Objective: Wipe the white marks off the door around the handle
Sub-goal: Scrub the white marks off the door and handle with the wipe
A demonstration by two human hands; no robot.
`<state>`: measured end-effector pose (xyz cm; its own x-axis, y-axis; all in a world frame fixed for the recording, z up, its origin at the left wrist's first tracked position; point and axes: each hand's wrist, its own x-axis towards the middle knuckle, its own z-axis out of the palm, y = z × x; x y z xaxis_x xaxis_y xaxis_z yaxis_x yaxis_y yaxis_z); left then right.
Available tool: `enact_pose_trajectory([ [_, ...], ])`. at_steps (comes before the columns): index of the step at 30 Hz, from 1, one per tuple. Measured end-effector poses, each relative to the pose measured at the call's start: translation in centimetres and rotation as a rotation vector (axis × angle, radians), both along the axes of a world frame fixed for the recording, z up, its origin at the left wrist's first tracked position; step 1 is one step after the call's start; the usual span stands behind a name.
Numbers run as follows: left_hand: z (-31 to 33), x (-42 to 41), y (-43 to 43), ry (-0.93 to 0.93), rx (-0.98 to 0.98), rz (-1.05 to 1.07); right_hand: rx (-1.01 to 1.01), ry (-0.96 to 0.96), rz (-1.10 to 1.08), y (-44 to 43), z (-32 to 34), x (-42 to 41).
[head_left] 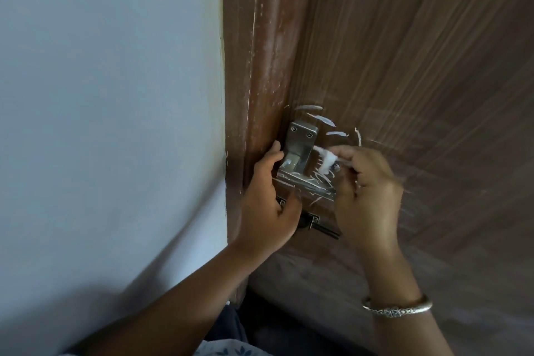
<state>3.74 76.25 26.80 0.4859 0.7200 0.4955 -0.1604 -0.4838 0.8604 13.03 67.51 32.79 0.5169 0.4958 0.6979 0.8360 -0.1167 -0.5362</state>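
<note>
Up close, a white tissue [328,159] is pinched in the right hand [367,193] against the door [419,66] beside the metal handle [300,153], which is loosely gripped by the left hand [267,205]; white marks [323,120] are seen above.

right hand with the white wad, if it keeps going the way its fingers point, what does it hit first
Probably the metal handle. The right hand pinches a white wad with its fingertips aimed left and up, and the wad already sits beside the handle's upright, against the door. Depth is unclear, so contact may already exist.
</note>
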Motion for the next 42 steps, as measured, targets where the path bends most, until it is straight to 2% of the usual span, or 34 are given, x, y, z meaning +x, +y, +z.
enact_pose_trajectory([
  [4, -0.9, 0.1, 0.0, -0.044, -0.042, 0.006, -0.137, -0.151, 0.043, 1.7, 0.5, -0.8],
  [8, -1.3, -0.3, -0.2, -0.038, -0.083, 0.034, -0.460, -0.380, -0.051, 3.8, 0.9, -2.5],
  [11, -0.9, -0.8, -0.4, -0.018, -0.053, 0.061, -0.663, -0.483, -0.118, 4.6, 1.2, -3.9],
  [15, -0.7, -0.9, -0.4, -0.028, -0.053, 0.053, -0.791, -0.602, -0.043, 4.8, 1.9, -4.2],
  [17, -0.8, -0.9, -0.3, -0.029, -0.085, 0.027, -0.775, -0.531, -0.015, 4.5, 2.2, -3.8],
  [20, -0.9, -0.7, -0.3, -0.031, -0.121, 0.007, -0.801, -0.308, 0.001, 3.6, 2.6, -3.2],
  [22, -0.9, -0.6, -0.2, -0.031, -0.132, 0.010, -0.811, -0.273, -0.017, 3.5, 2.7, -3.1],
  [25, -1.3, -0.6, -0.2, -0.021, -0.141, 0.009, -0.788, -0.329, -0.078, 4.2, 2.9, -3.4],
  [28, -1.4, -0.8, 0.0, -0.018, -0.147, 0.001, -0.819, -0.417, -0.030, 4.5, 2.9, -4.1],
  [34, -1.3, -0.9, -0.1, 0.001, -0.106, 0.025, -0.805, -0.313, -0.099, 3.8, 3.3, -4.3],
  [39, -1.2, -1.0, 0.0, -0.012, -0.130, -0.009, -0.793, -0.414, -0.062, 4.3, 3.3, -4.4],
  [42, -1.2, -1.0, -0.1, -0.010, -0.115, -0.008, -0.790, -0.372, -0.039, 3.4, 3.0, -4.6],
])
